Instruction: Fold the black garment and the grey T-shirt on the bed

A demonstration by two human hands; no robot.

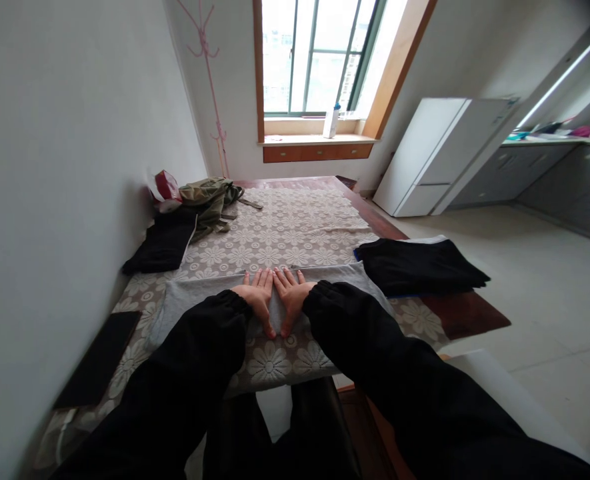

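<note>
Light grey cloth (345, 275), perhaps a garment, lies spread across the near part of the table. My left hand (259, 297) rests flat on its middle, fingers stretched out and pointing away from me. Right beside it, my right hand (291, 297) also lies flat on the cloth, its fingers spread. The two hands nearly touch at the index fingers and thumbs. Both black sleeves cover parts of the cloth, so its full outline is hidden.
A patterned tablecloth (275, 227) covers the table. Folded black clothes (419, 263) lie on the right. Along the left wall are a dark folded cloth (162, 243), a green backpack (207, 200), a red-and-white package (166, 190) and a black flat object (99, 360).
</note>
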